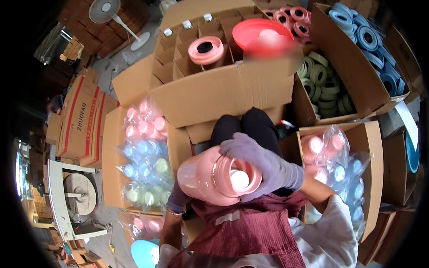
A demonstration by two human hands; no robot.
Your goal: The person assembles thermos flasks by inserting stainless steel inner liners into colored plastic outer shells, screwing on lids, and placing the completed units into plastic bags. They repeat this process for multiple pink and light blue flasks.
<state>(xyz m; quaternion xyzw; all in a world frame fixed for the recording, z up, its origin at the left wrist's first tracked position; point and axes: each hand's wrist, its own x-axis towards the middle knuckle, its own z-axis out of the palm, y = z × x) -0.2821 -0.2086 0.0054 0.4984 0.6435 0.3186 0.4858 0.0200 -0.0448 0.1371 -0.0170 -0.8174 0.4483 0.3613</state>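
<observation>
A glossy pink flask body (199,177) lies tilted over my lap, its wide mouth facing right and toward me. Inside the mouth sits a rounded white piece (240,180). My right hand (272,166), in a greyish-purple glove, wraps over the rim and neck, fingers across the top edge. From the lower left my gloved left hand (178,199) supports the flask's side; most of its fingers are hidden behind the body.
Ahead stands a divided carton (214,94) with a pink ring part (206,50) and a red bowl (243,35). Cartons of bagged pink, blue and green cups (145,165) flank me. Green rings (328,85) and blue rings (367,39) fill boxes at the far right.
</observation>
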